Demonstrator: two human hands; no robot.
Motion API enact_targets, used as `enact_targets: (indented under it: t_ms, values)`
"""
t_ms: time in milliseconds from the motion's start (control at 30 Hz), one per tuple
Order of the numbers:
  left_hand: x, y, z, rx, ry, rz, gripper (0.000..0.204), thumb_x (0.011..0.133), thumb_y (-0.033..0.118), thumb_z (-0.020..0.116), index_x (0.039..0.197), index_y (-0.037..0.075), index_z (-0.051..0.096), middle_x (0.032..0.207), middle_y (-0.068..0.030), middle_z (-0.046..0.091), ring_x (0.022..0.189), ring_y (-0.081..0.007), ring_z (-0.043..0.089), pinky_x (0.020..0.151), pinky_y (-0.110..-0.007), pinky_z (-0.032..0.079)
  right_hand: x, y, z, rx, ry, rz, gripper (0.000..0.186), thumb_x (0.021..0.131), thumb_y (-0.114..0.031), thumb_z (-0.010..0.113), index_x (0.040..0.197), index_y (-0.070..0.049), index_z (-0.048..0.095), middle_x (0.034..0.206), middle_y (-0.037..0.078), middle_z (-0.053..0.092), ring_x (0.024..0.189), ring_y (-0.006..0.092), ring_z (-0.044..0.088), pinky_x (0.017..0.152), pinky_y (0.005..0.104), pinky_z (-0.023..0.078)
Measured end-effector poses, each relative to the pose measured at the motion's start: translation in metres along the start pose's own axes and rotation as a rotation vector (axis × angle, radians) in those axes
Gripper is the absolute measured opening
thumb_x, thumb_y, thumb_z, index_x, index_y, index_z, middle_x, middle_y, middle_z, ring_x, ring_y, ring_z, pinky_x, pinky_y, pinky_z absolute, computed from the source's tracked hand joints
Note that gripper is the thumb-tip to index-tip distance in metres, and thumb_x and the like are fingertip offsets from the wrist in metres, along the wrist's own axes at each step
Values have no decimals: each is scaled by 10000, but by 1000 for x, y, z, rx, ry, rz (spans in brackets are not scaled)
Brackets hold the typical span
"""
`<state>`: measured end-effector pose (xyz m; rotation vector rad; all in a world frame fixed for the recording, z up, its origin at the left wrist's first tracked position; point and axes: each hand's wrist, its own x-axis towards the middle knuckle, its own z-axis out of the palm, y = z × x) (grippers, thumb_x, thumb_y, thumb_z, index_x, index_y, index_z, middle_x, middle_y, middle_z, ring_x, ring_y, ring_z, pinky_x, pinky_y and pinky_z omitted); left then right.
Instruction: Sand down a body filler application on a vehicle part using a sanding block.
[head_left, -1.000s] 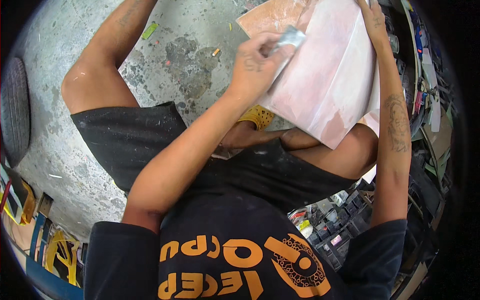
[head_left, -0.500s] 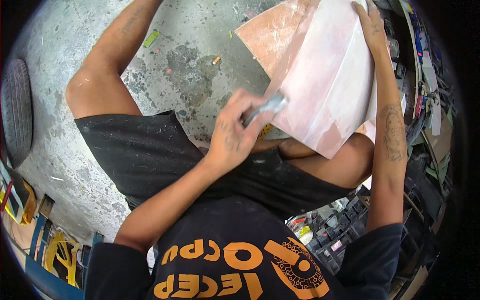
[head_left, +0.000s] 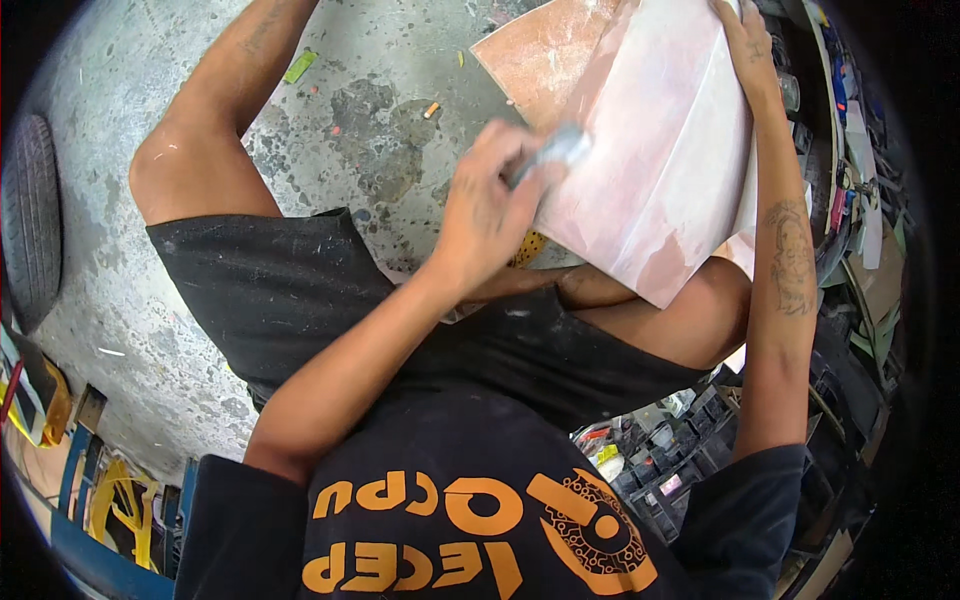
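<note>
A large angled panel [head_left: 650, 150], patched in white, pink and brown, leans across my right thigh. My left hand [head_left: 490, 190] is closed around a small grey piece [head_left: 565, 148], likely folded sandpaper, though motion blurs it. That piece overlaps the panel's left edge in view; whether it presses on the surface I cannot tell. At the panel's upper right edge, my right hand [head_left: 748, 50] grips the rim, its fingers partly cut off by the top of the picture.
Stained concrete floor [head_left: 390, 60] spreads ahead, with a cigarette butt [head_left: 432, 110] and a green scrap [head_left: 299, 67]. A tyre [head_left: 32, 225] stands far left. Cluttered dark parts [head_left: 850, 390] crowd the right side. Blue metal framing [head_left: 105, 550] lies at lower left.
My left hand has moved up and slightly right along the panel's edge with the grey piece. The panel has shifted slightly upward; my right hand still holds its rim.
</note>
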<state>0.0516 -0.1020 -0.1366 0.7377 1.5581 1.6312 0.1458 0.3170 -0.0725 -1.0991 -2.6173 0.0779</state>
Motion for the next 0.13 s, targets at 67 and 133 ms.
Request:
enact_targets:
  t_ms: [67,133]
  values:
    - [-34,10,-5,-30,-39,0,165,936,126,727,1062,27,686,912,-101,548,767,-224,543,701,-338,435,1,9,-11,-39,-16,-42,747,980,-417,609,1506,80,424,1568,278,435,1503,372,355,1254,393,234]
    - [-42,18,-4,-37,-61,-143,195,975,159,731,1142,58,733,989,-45,630,886,-177,589,792,-285,443,-1,11,-12,-115,-27,-26,740,983,-408,610,1514,70,421,1577,268,431,1519,373,331,1262,392,221]
